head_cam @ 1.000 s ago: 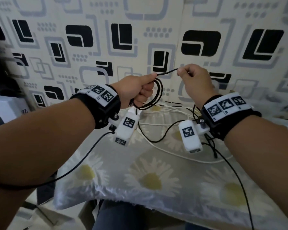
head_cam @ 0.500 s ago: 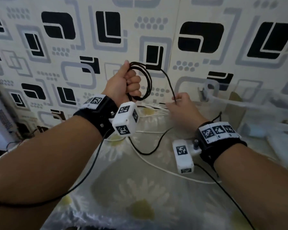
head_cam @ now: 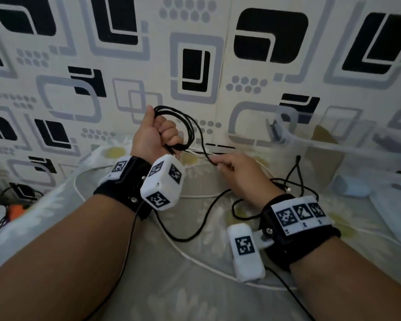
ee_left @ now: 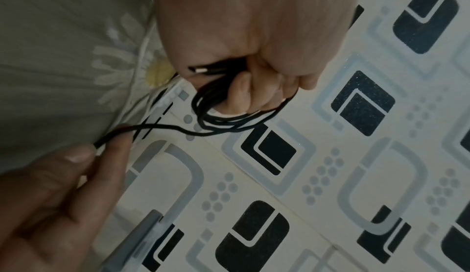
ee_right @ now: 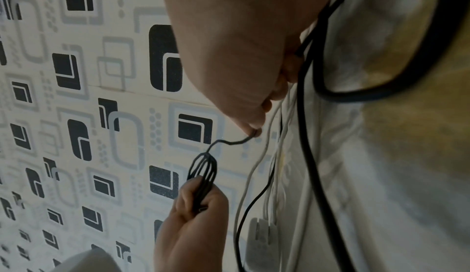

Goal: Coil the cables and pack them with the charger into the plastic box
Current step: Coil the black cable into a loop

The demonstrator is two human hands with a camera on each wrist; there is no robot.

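My left hand (head_cam: 169,135) is raised in a fist and grips a coil of black cable (head_cam: 190,126) with several loops; the coil (ee_left: 229,119) hangs round its fingers. A free strand runs down from the coil to my right hand (head_cam: 218,164), which pinches it between thumb and forefinger just above the daisy-print cushion (head_cam: 125,262). The rest of the black cable (head_cam: 195,237) trails over the cushion. A white cable (head_cam: 195,258) lies loose there too. The white charger (ee_right: 262,238) lies by the wall. The clear plastic box (head_cam: 310,140) stands at the right.
The patterned wall (head_cam: 195,42) is close behind the hands. A pale blue object (head_cam: 352,186) and a white lid-like thing (head_cam: 394,205) lie at the far right. Dark leads and clutter (head_cam: 14,198) sit low at the left, beyond the cushion's edge.
My left hand has turned upward with the coil. My right hand dropped from level with it to the cushion and now pinches the strand farther along.
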